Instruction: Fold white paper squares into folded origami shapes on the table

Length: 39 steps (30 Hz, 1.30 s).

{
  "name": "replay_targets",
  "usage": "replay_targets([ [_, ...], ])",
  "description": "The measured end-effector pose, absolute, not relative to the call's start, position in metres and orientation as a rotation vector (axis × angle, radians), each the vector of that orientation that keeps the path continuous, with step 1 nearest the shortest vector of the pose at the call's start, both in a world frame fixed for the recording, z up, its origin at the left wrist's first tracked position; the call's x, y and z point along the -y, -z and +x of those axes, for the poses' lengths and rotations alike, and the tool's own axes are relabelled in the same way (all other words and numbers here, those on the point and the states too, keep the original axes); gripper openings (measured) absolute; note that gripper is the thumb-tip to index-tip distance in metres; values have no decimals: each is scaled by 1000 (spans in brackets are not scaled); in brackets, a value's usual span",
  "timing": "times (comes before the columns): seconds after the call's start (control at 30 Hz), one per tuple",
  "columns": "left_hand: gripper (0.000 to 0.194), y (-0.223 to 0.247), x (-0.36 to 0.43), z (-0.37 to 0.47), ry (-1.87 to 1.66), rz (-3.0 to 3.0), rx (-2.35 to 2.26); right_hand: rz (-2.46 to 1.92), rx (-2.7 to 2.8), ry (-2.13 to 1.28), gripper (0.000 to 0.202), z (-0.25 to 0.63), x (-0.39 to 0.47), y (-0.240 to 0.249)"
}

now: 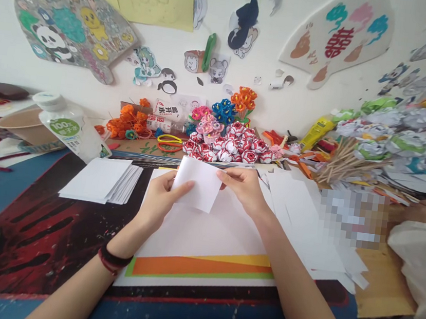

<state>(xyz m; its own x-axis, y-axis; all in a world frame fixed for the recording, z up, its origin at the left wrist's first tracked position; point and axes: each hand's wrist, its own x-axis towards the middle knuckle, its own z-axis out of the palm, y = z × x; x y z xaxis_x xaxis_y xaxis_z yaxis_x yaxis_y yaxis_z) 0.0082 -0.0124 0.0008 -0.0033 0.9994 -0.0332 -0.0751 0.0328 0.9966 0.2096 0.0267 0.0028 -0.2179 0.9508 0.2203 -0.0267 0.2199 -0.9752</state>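
Note:
A small white sheet of paper [197, 186] is held up between my two hands over the middle of the table. My left hand [162, 194] grips its left side, with the thumb lying across the front. At its upper right edge, my right hand [243, 186] pinches the paper between thumb and fingertips. Below it lies a large white sheet [212, 232] on top of orange, yellow and green sheets [199, 269]. A stack of white paper squares [100, 179] rests to the left of my left hand.
Red-and-white paper flowers [234, 144] stand behind my hands. A white bottle [71, 129] leans at the back left. More white sheets [299, 216] lie to the right, below paper flowers on sticks [337, 162]. Another person's sleeve [418, 257] shows at the right edge.

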Motion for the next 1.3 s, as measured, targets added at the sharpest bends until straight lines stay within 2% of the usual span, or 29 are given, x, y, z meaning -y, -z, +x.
replay_targets([
  [0.3, 40, -2, 13, 8, -1216, 1120, -1177, -945, 1482, -1162, 28, 210, -26, -4],
  [0.93, 43, -1, 13, 7, -1190, 1137, -1163, -976, 1493, -1144, 41, 212, -26, -4],
  [1.3, 42, 1, 12, 6, -1161, 1182, -1218, -1011, 1479, -1070, 38, 210, -26, -4],
])
